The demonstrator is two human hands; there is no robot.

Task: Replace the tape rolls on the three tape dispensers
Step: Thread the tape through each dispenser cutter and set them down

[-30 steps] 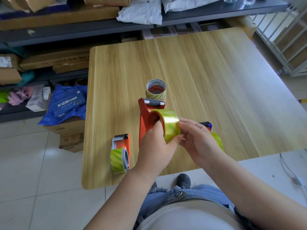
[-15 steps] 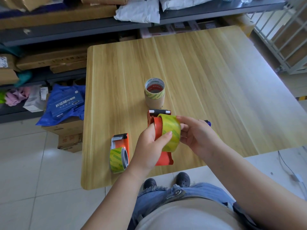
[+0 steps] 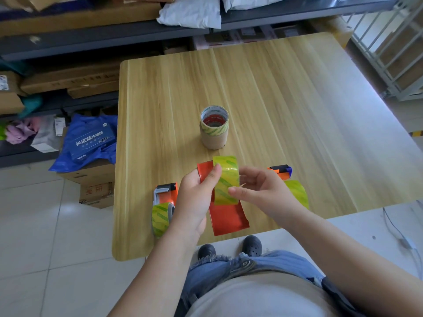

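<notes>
My left hand (image 3: 194, 197) grips a red tape dispenser (image 3: 226, 216) above the table's near edge, thumb on the green-yellow tape roll (image 3: 225, 179) mounted on it. My right hand (image 3: 263, 191) touches the roll's right side with its fingertips; a pinch on the tape end cannot be made out. A second red dispenser (image 3: 164, 202) with a green roll lies flat at the left. A third dispenser (image 3: 288, 179) with a blue part and green roll lies behind my right hand, partly hidden. A stack of tape rolls and cardboard cores (image 3: 214, 126) stands upright mid-table.
The wooden table (image 3: 286, 106) has bare surface behind and to the right. Shelves with cardboard boxes and white bags (image 3: 190, 12) stand at the back. A blue bag on boxes (image 3: 89, 140) sits on the floor at the left. A metal rack (image 3: 393, 53) is at the right.
The held dispenser has turned from upright on its edge to lying with its red base towards me. Its roll now faces up, and my right fingers have moved onto the roll's front.
</notes>
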